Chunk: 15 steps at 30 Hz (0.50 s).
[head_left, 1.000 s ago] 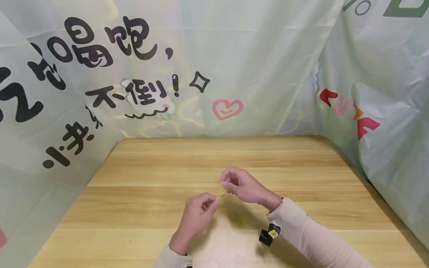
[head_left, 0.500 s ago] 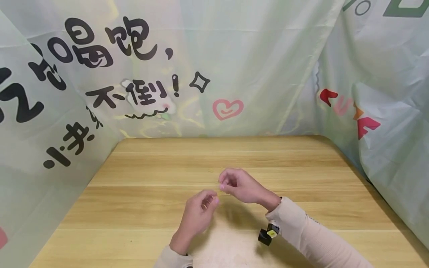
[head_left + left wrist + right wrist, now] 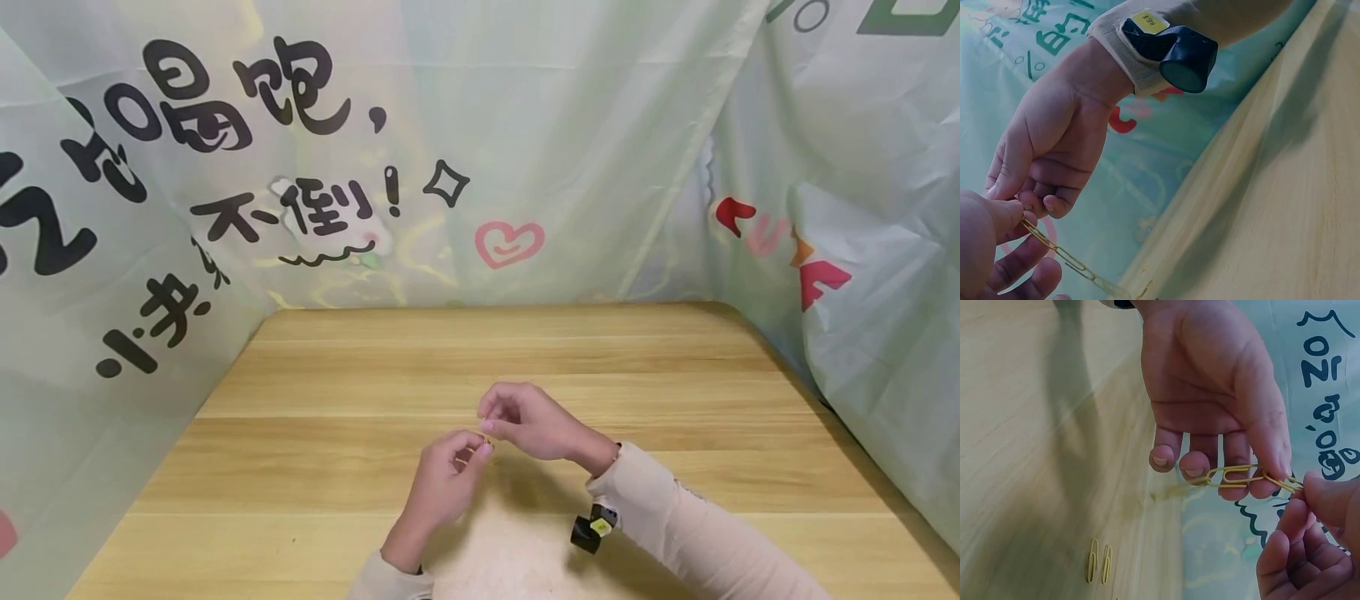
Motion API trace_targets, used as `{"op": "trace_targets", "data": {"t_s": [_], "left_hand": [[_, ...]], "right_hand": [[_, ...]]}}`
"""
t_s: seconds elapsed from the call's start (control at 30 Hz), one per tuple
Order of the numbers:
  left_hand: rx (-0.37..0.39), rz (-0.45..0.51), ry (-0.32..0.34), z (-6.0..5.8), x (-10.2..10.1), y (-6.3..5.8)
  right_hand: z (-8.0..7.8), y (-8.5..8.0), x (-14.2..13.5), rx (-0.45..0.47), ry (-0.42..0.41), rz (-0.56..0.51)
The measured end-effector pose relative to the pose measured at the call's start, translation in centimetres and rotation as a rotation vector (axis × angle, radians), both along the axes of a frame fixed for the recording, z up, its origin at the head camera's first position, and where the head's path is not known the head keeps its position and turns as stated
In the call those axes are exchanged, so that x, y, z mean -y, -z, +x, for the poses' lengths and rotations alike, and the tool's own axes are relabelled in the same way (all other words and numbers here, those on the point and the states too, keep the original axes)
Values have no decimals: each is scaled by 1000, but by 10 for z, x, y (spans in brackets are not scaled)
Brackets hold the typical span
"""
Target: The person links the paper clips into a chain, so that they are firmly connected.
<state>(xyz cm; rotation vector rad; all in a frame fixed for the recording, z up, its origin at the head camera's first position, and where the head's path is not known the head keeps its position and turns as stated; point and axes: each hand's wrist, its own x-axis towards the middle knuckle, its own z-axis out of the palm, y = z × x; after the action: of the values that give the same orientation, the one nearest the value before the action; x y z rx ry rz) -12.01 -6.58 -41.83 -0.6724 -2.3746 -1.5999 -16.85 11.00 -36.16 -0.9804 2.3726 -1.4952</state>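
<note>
A chain of yellow paper clips [image 3: 1238, 467] hangs from my left hand [image 3: 442, 477], whose thumb and index finger pinch its upper end. In the left wrist view the chain [image 3: 1067, 255] dangles below the fingers, its lower end blurred over the table. My right hand [image 3: 534, 423] is just beyond the left, fingertips meeting the left's. In the right wrist view, the right thumb and forefinger pinch a paper clip [image 3: 1286, 485] at the chain's end, partly hidden by the fingertips.
Two loose yellow paper clips [image 3: 1093, 561] lie side by side on the wooden table [image 3: 337, 367]. A small black camera [image 3: 587, 533] is strapped at the right sleeve. Pale printed curtains [image 3: 600, 167] enclose the table at the back and sides.
My right hand has moved left and slightly toward me, closing the gap to the left hand. The left hand has barely moved.
</note>
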Motion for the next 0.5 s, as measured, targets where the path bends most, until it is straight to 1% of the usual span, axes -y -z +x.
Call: {"op": "trace_targets", "data": {"t_s": [0.2,0.33,0.5], "left_hand": [[20,11,-2,1,0,-1],[56,37,0,2,1,-3],[93,77,13,1,2,-3]], "right_hand": [[-1,1,1,-7,-1,13],[-4,1,-1,-5,12,15],[-8,3,-3,32,66,-1]]}}
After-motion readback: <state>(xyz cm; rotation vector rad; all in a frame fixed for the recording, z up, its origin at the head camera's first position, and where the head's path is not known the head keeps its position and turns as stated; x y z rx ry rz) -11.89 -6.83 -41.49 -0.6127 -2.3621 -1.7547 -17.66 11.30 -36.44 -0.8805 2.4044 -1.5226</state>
